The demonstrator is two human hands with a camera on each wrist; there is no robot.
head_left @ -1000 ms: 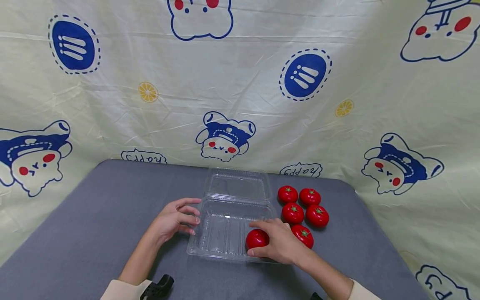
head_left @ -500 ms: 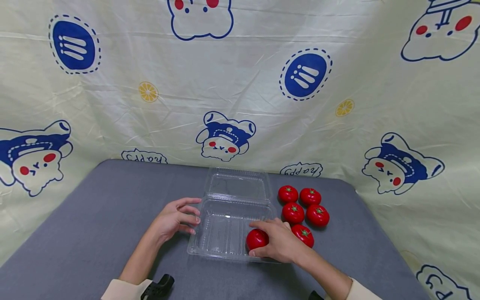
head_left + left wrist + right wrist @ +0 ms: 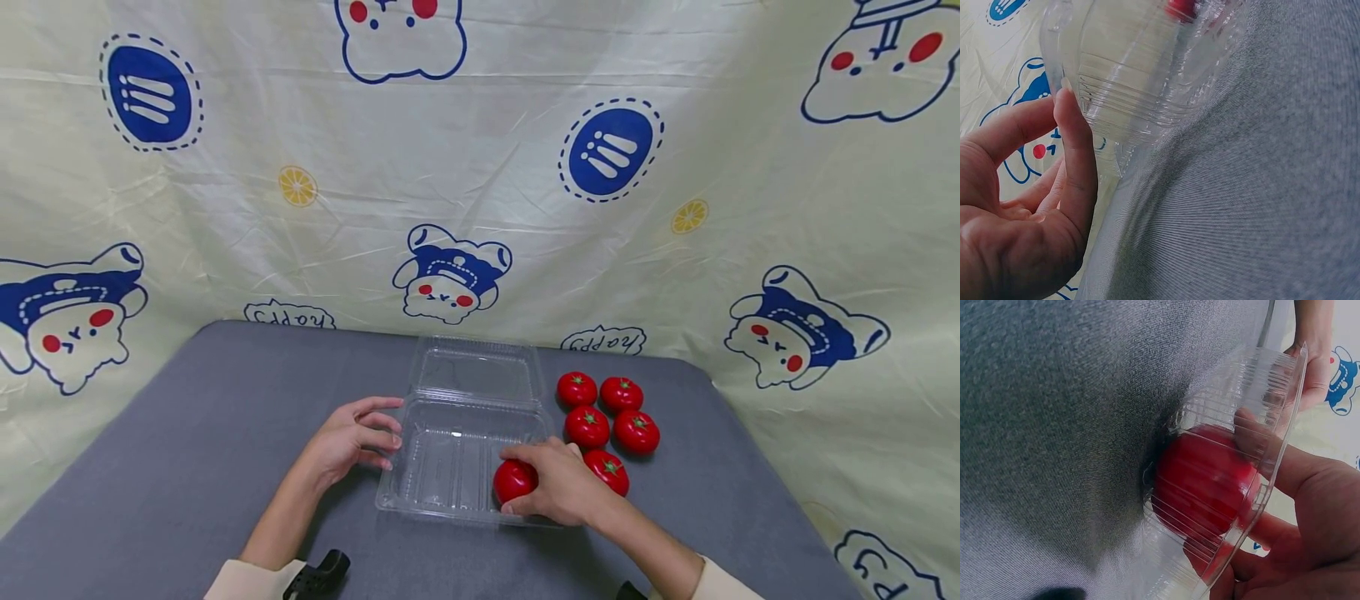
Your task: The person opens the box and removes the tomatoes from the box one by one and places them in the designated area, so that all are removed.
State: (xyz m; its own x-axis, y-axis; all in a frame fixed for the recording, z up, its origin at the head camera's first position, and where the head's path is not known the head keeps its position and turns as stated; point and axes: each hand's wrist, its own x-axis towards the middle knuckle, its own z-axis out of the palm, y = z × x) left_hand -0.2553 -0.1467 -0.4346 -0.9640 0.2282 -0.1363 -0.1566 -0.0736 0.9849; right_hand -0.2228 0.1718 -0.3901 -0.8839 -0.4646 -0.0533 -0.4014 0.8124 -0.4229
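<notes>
Round glossy red tomato lying in near-right corner of open clear plastic clamshell box, lid back.

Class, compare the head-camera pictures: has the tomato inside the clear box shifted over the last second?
No. The tomato stays in the clear box's near right corner, held by the right hand.

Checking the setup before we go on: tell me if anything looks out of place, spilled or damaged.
Nothing stands out. The clear box lies open and flat, one tomato in it under the right hand; five tomatoes sit tidily beside it.
</notes>
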